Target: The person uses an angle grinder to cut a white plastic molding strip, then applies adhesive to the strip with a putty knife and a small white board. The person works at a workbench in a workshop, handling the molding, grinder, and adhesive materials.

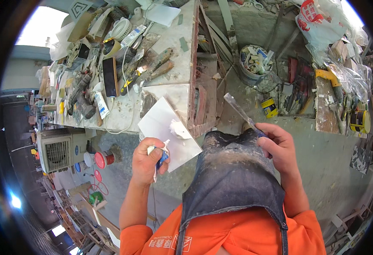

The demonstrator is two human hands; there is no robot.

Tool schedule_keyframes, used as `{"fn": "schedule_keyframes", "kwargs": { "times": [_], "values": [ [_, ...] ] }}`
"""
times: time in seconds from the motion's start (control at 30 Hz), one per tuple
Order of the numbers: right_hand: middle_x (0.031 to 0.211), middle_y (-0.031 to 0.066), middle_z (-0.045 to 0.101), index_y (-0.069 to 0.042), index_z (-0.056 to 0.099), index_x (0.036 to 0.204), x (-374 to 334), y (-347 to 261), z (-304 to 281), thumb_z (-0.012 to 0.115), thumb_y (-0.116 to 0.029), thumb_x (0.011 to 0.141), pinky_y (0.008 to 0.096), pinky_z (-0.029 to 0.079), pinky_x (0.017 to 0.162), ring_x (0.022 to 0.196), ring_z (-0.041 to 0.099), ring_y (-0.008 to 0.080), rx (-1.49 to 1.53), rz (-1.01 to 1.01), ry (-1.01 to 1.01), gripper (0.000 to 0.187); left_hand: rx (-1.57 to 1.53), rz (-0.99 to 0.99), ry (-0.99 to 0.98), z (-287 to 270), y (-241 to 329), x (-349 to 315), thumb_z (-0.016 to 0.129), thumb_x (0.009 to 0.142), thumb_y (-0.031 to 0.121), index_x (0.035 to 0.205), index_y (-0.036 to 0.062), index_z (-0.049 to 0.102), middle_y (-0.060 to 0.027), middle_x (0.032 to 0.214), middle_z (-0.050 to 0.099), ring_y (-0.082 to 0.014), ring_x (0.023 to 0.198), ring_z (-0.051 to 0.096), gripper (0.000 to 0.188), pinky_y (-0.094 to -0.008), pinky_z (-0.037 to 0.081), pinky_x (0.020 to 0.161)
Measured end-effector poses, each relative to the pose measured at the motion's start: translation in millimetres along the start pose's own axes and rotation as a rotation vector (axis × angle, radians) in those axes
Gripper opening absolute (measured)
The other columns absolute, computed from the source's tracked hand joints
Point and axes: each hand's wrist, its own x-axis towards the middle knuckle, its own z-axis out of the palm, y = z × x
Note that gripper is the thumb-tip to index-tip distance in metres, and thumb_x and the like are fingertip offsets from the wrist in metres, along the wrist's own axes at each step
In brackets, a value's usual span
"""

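The left hand (146,161) is clenched around a small white squeeze tube with a blue end (161,156), held just below the lower edge of a flat white square tile (163,123). The tile lies tilted at the near corner of the cluttered stone workbench (169,85) and carries a blob of white paste (179,128). The right hand (278,146) grasps the handle of a narrow metal putty knife (242,114), its blade pointing up and left, above a dark worn apron (233,178). A grey bucket of scraps (254,63) stands on the floor beyond.
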Motion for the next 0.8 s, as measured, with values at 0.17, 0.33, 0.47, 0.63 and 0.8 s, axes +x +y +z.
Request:
{"fn": "schedule_keyframes", "kwargs": {
  "times": [0.17, 0.33, 0.47, 0.63, 0.8],
  "values": [
    [0.091, -0.0020, 0.064, -0.001, 0.065, 0.128, 2, -5, 14, 0.069, -0.008, 0.091, 0.0218, 0.045, 0.059, 0.068, 0.054, 0.0047, -0.004, -0.032, -0.098, 0.038, -0.012, -0.024, -0.038, 2, 1, 4, 0.061, 0.101, 0.014, 0.112, 0.0066, 0.058, -0.0159, 0.078, 0.065, -0.0164, 0.048, 0.054, 0.014, -0.0284, 0.043, 0.042],
    [0.096, 0.0025, 0.069, 0.000, 0.061, 0.131, 4, -16, 23, 0.062, -0.015, 0.098, 0.0226, 0.047, 0.060, 0.069, 0.057, 0.0062, -0.056, 0.073, -0.329, 0.036, -0.105, -0.014, -0.076, 3, 2, 5, 0.061, 0.101, 0.016, 0.115, 0.0082, 0.057, -0.0174, 0.079, 0.065, -0.0171, 0.048, 0.055, 0.016, -0.0285, 0.044, 0.042],
    [0.097, 0.0052, 0.070, -0.001, 0.057, 0.134, 6, -30, 37, 0.051, -0.021, 0.104, 0.0222, 0.048, 0.060, 0.068, 0.058, 0.0063, -0.026, 0.253, -0.483, 0.036, -0.162, -0.010, -0.100, 5, 1, 7, 0.061, 0.101, 0.017, 0.118, 0.0088, 0.057, -0.0184, 0.082, 0.065, -0.0176, 0.048, 0.055, 0.019, -0.0287, 0.044, 0.042],
    [0.095, 0.0057, 0.070, 0.000, 0.056, 0.133, 8, -31, 49, 0.048, -0.022, 0.106, 0.0224, 0.047, 0.059, 0.067, 0.057, 0.0063, -0.030, 0.287, -0.564, 0.035, -0.183, -0.027, -0.091, 9, -2, 7, 0.061, 0.101, 0.017, 0.120, 0.0086, 0.057, -0.0183, 0.082, 0.065, -0.0184, 0.049, 0.056, 0.021, -0.0293, 0.045, 0.042],
    [0.094, 0.0066, 0.069, 0.001, 0.055, 0.133, 7, -22, 54, 0.048, -0.022, 0.106, 0.0224, 0.047, 0.058, 0.064, 0.056, 0.0070, 0.004, 0.307, -0.600, 0.036, -0.183, -0.044, -0.082, 11, -2, 7, 0.062, 0.100, 0.017, 0.119, 0.0076, 0.058, -0.0180, 0.082, 0.066, -0.0191, 0.049, 0.057, 0.022, -0.0297, 0.046, 0.043]
  ]
}}
